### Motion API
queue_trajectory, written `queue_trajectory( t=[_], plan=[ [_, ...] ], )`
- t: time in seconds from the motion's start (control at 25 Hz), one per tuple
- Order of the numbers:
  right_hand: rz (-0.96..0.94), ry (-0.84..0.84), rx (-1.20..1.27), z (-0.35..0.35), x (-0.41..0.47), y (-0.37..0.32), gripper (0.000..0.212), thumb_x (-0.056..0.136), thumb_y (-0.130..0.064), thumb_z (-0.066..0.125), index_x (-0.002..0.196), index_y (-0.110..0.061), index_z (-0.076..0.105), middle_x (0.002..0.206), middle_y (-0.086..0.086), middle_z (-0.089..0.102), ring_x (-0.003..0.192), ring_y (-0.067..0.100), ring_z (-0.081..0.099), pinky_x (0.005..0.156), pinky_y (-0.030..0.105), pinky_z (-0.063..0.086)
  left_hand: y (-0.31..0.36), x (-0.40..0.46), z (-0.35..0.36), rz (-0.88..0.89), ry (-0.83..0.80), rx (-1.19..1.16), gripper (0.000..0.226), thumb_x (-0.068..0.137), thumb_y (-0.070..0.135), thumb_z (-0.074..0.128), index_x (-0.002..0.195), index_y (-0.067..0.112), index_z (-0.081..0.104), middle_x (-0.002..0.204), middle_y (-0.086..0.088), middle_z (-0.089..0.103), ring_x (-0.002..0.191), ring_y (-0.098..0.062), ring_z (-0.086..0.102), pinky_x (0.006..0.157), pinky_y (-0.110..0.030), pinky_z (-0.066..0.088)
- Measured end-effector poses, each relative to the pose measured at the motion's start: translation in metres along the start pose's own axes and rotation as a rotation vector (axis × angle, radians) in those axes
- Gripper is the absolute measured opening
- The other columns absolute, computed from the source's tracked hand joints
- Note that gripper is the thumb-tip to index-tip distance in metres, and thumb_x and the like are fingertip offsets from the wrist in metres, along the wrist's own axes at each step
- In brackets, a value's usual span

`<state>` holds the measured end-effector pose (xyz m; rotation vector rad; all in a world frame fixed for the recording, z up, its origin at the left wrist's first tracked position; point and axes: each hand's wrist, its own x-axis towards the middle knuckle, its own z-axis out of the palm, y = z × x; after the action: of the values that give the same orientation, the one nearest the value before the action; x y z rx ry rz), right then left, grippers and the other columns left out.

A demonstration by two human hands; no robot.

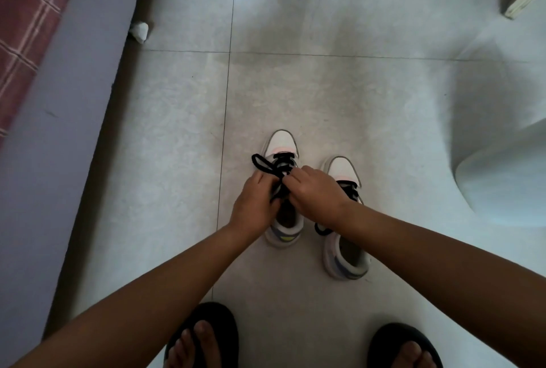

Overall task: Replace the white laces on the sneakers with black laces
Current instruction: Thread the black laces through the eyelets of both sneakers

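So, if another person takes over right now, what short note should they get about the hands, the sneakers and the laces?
Left hand: pinches the black lace over the left sneaker.
Right hand: pinches the same lace at the knot.
Both sneakers stand side by side on the floor, toes away from you.
Done: both carry black laces; no white lace in view. Right sneaker is laced; its bow is mostly hidden by the arm.
Left: finish tying the left sneaker, check the right one.
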<state>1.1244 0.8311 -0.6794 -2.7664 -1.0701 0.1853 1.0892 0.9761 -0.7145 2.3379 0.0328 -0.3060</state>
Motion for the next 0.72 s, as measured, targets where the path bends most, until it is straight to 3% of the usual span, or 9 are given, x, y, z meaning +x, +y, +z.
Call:
queue_trajectory(
  t=[0.12,0.24,0.36,0.48,0.56,0.64,0.72],
  plan=[
    [-0.101,0.006,-0.109,-0.002,-0.002,0.000,0.028,0.051,0.002,0.081,0.076,-0.001,0.067,0.068,0.012,0.061,0.056,0.027,0.059,0.044,0.028,0.045,0.000,-0.012,0.014,-0.064,-0.034,-0.141,0.058,0.075,0.015,0.074,0.126,0.016,0.047,0.125,-0.003,0.050,0.114,-0.019,0.048,0.096,-0.033,0.044],
    [-0.077,-0.045,-0.064,-0.004,0.003,-0.006,0.033,0.042,0.010,0.083,0.070,0.002,0.065,0.064,0.015,0.061,0.052,0.030,0.059,0.041,0.029,0.047,0.009,-0.016,0.022,-0.111,0.108,-0.288,0.048,0.077,0.012,0.072,0.120,0.017,0.052,0.117,-0.001,0.057,0.106,-0.017,0.055,0.087,-0.030,0.047],
    [-0.096,0.000,-0.027,-0.007,0.002,-0.007,0.030,0.047,0.012,0.079,0.072,0.004,0.066,0.065,0.017,0.061,0.055,0.033,0.060,0.044,0.031,0.049,0.008,-0.007,0.015,-0.090,0.133,-0.039,0.033,0.086,0.021,0.061,0.118,0.022,0.054,0.114,0.001,0.060,0.101,-0.019,0.058,0.074,-0.037,0.051],
    [-0.130,0.074,0.005,-0.009,-0.003,-0.011,0.018,0.060,0.011,0.071,0.076,0.004,0.067,0.069,0.017,0.063,0.060,0.031,0.061,0.050,0.032,0.050,0.004,-0.004,0.010,-0.071,0.119,0.145,0.033,0.091,0.021,0.053,0.124,0.023,0.052,0.115,0.000,0.060,0.097,-0.023,0.059,0.069,-0.037,0.050],
    [-0.119,0.045,0.037,-0.014,0.002,-0.014,0.019,0.068,0.009,0.066,0.087,0.005,0.068,0.079,0.019,0.064,0.070,0.033,0.062,0.059,0.036,0.052,0.004,0.002,0.010,-0.093,0.098,0.148,0.033,0.091,0.021,0.053,0.124,0.021,0.051,0.118,-0.003,0.056,0.098,-0.024,0.058,0.068,-0.037,0.049],
    [-0.007,-0.060,0.049,-0.013,-0.005,-0.012,0.035,0.081,-0.003,0.063,0.116,0.003,0.059,0.104,0.019,0.062,0.093,0.035,0.059,0.076,0.042,0.049,0.006,0.001,0.014,-0.074,0.003,0.119,0.044,0.087,0.024,0.061,0.128,0.019,0.046,0.126,-0.004,0.048,0.108,-0.025,0.051,0.075,-0.038,0.048],
    [0.170,-0.002,0.035,-0.014,-0.043,-0.013,0.047,0.079,-0.019,0.068,0.121,-0.004,0.057,0.106,0.015,0.061,0.092,0.034,0.060,0.074,0.040,0.050,0.002,-0.008,0.016,-0.056,-0.049,-0.040,0.061,0.081,0.026,0.070,0.133,0.018,0.040,0.131,-0.003,0.042,0.116,-0.020,0.045,0.088,-0.033,0.045]
  ],
)
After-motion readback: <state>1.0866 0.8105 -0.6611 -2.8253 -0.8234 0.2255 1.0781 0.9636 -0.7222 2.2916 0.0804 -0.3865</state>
